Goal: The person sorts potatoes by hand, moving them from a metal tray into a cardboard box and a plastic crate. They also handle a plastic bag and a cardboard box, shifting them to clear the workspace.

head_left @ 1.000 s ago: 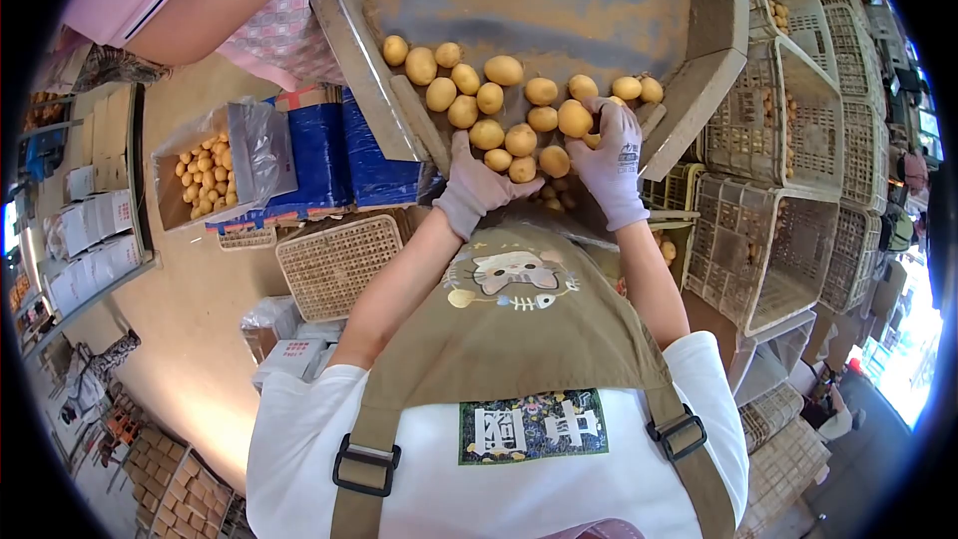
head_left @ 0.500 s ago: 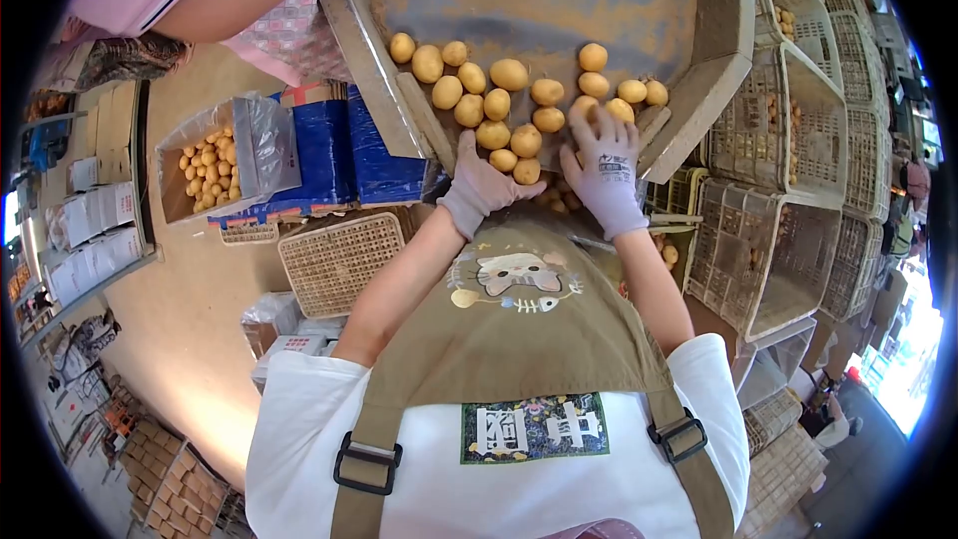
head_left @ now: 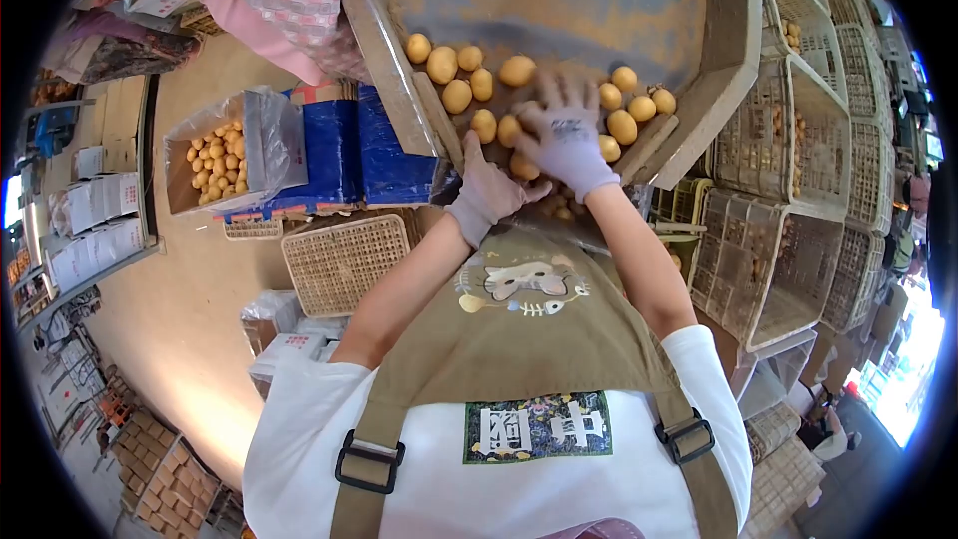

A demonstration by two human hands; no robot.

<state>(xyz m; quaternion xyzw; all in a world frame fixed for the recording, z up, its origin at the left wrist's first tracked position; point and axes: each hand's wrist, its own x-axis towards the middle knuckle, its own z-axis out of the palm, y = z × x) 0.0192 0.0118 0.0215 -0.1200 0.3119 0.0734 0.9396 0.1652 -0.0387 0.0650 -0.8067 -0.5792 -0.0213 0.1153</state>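
"How is the right hand (head_left: 567, 135) held?"

"Palm down over the near end of the tray (head_left: 559, 0), with the forearm angled in from the right. The gloved fingers are spread wide and point away from the wearer, though blur softens their tips."

"And the left hand (head_left: 487, 195)?"

"Lower, at the tray's left corner — the thumb stands up beside the left side board (head_left: 387, 55), well apart from the fingers, which reach across toward the right hand. Whether those fingers press together doesn't show clearly, but no potato is seen pinched in either hand."

"Where are the potatoes (head_left: 456, 96), if potatoes they are?"

"Loose on the tray's near end, some left of the right hand and some right of it, a few partly hidden under it. More lie below the wrists, by the apron (head_left: 519, 339)."

"Which way do they lie?"

"Most are too round to have a clear long axis. One egg-shaped potato (head_left: 517, 71) near the right fingertips lies crosswise — a plumper one (head_left: 442, 65) by the left board runs more nearly along the tray. Which end is which doesn't show."
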